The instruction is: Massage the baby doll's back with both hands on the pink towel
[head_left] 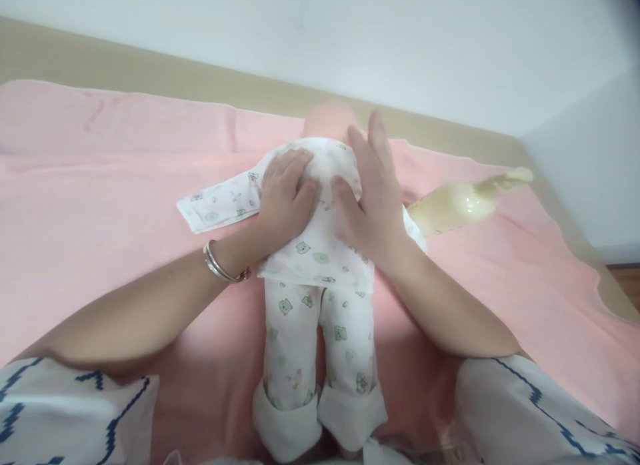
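Cuffs [287, 430]: turned back, probably to suit length. Trousers [345, 338]: printed, laid straight on a pink cloth [125, 251], likely padding. Shirt [320, 255]: matching, its hem over the trousers' top. Left hand [287, 195]: flat on the shirt, unclenched, seemingly steadying it. Right hand [377, 191]: fingers spread and raised, gripping nothing; contact unclear. Doll's arm [463, 203], apparently: glossy, outstretched. Doll's head [327, 117]: beyond the shirt, blurred.

A doll [320, 268] in patterned shirt [325, 235] and trousers [295, 341] lies on pink cloth [115, 185], head [327, 118] at 12 o'clock. The left hand [286, 198] rests on the shirt toward 10; the blurred right hand [377, 195] is at 2.
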Demonstrator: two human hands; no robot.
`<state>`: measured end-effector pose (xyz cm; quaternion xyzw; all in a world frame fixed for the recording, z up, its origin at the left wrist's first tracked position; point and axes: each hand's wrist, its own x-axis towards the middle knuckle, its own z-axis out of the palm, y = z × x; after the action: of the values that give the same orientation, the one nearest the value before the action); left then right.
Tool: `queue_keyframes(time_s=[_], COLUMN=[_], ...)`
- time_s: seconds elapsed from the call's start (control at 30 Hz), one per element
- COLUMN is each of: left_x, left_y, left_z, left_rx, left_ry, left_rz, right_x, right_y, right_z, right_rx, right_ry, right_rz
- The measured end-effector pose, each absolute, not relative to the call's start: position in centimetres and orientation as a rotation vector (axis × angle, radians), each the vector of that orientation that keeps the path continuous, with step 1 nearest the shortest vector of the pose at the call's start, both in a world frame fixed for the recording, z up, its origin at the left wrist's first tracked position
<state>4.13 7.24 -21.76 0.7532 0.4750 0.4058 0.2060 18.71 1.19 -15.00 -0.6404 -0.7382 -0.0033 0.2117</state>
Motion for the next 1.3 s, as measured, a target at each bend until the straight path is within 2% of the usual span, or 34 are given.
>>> queue_keyframes(time_s=[0.1,0.27,0.4,0.7,0.93,1.0,1.13,1.2,1.3], left_x=[4.1,4.1,4.1,4.2,4.0,3.9,4.0,4.4,5.4], left_y=[7.3,7.4,7.3,6.8,7.2,7.3,6.2,4.4,0.8], left_z=[-21.8,-21.9,-21.8,-21.0,-21.4,-21.6,-20.8,-19.4,-16.4], left_rx=[2.088,2.098,2.092,2.069,2.129,2.113,1.955,1.942,2.036], left_ry=[1.325,1.302,1.304,1.343,1.327,1.344,1.456,1.429,1.221], left_rz=[1.134,1.133,1.134,1.089,1.155,1.157,1.166,1.14,0.908], right_x=[18.4,18.1,18.5,21.1,25.2,26.5,29.2,30.3,31.4], right_y=[1.3,2.8,2.7,0.1,-0.4,-0.1,0.5,0.6,0.5], right_z=[-14.8,-17.2,-17.8,-11.1,-8.1,-7.4,-6.0,-5.3,-4.8], right_rx=[-1.784,-1.802,-1.661,-1.401,-1.309,-1.384,-1.621,-1.669,-1.678], right_ry=[-1.996,-2.124,-2.095,-1.854,-1.655,-1.544,-1.203,-1.114,-1.123], right_rz=[-0.077,0.157,0.121,-0.242,-0.455,-0.365,0.013,0.08,0.074])
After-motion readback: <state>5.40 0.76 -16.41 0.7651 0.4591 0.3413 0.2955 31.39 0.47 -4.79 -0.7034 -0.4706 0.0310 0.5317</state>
